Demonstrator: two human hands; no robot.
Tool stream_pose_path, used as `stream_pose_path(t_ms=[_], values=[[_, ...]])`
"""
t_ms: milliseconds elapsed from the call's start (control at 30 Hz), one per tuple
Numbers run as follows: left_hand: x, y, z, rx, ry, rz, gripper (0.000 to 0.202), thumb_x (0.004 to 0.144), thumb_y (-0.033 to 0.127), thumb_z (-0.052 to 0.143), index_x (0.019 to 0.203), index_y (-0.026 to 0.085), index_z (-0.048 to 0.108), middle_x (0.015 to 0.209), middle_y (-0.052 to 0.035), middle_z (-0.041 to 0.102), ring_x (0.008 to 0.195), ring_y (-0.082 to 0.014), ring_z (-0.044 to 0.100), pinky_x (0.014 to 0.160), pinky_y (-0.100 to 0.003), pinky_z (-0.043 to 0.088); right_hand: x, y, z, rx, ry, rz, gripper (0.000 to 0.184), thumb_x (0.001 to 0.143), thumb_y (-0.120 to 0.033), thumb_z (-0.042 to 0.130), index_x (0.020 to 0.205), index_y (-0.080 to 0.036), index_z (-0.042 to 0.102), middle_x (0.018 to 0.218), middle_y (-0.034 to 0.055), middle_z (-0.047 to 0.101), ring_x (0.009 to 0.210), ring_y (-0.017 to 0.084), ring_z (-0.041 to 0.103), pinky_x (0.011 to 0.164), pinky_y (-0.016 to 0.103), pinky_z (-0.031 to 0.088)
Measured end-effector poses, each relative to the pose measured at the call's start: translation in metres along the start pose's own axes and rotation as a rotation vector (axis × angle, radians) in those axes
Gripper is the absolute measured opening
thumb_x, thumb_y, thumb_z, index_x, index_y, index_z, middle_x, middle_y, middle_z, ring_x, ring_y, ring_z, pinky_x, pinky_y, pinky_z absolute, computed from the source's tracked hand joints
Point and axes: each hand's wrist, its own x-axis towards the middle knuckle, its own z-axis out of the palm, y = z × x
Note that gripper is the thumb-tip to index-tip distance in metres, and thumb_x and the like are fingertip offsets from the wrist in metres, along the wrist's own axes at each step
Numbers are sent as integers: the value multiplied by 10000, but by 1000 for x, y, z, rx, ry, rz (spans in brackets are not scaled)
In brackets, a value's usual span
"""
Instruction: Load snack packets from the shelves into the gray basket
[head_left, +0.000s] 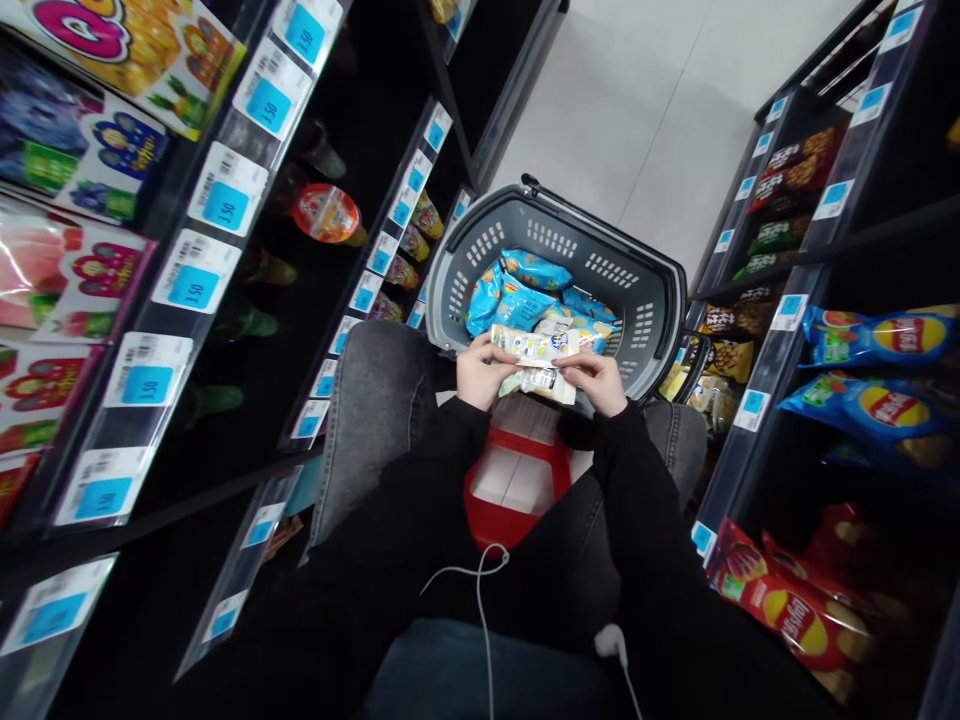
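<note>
My left hand (481,374) pinches the left end of a small white snack packet (534,346) with yellow and blue print. The packet's right end is between the thumb and fingers of my right hand (597,380). Just below it, a second pale packet (541,384) shows between my hands; whether I hold it too, I cannot tell. Both hands are over the near rim of a grey plastic shopping basket (637,270). Inside the basket lie several blue snack bags (519,304), partly hidden by the packet.
Dark shelves with price tags (225,200) rise on my left, holding fruit candy bags (52,250) and an orange-topped pack (327,213). On the right shelf are blue chip bags (885,337) and red chip bags (795,610). A red frame (510,515) is between my legs; a white earphone cord (484,610) hangs down.
</note>
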Motion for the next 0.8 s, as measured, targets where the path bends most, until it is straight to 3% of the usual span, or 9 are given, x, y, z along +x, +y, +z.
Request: stream_pose_path(t_ms=[100, 200, 267, 433, 500, 633, 800], values=[[-1, 1, -1, -49, -126, 51, 175, 498, 285, 749, 570, 146, 669, 805, -40, 612, 844, -212, 582, 833, -352, 439, 0, 0, -1, 5, 114, 13, 211, 715, -376, 613, 688, -180, 685, 650, 20, 610, 656, 140, 528, 638, 272, 427], [-2, -1, 1, -44, -141, 11, 225, 552, 346, 736, 596, 140, 658, 686, -23, 599, 722, -180, 577, 724, -316, 455, 1, 3, 2, 19, 183, 97, 249, 632, -400, 686, 643, -169, 594, 667, 11, 576, 618, 123, 519, 582, 251, 442], [-1, -4, 2, -43, -85, -30, 290, 506, 333, 771, 662, 143, 617, 674, -9, 606, 685, -165, 582, 663, -288, 466, 2, 6, 4, 100, 203, 121, 336, 574, -403, 727, 758, -182, 552, 756, 8, 576, 651, 124, 545, 579, 247, 473], [3, -14, 3, -233, -51, -169, 751, 417, 276, 819, 1056, 174, 437, 794, -27, 662, 665, -178, 643, 590, -281, 513, 4, 11, 6, 261, 187, 168, 717, 557, -475, 737, 1151, -219, 429, 874, 31, 620, 801, 174, 619, 710, 311, 522], [4, -15, 2, -263, -60, -211, 797, 418, 273, 821, 1102, 159, 428, 783, -38, 675, 669, -194, 655, 606, -302, 529, 3, 14, 6, 315, 141, 231, 701, 548, -512, 733, 1123, -191, 491, 906, 57, 647, 828, 195, 627, 743, 334, 517], [1, -13, 5, -332, -144, -280, 664, 444, 312, 809, 1015, 116, 532, 766, -62, 695, 668, -210, 663, 586, -298, 542, 5, 24, 4, 363, 67, 318, 519, 572, -546, 705, 894, -145, 636, 873, 63, 681, 779, 207, 630, 750, 355, 502], [1, -7, 4, -358, -175, -293, 591, 539, 298, 748, 1065, 114, 549, 906, -104, 696, 671, -211, 671, 539, -291, 550, 11, 33, -23, 161, 179, 224, 421, 629, -509, 666, 842, -146, 678, 811, 35, 681, 741, 194, 611, 706, 328, 486]])
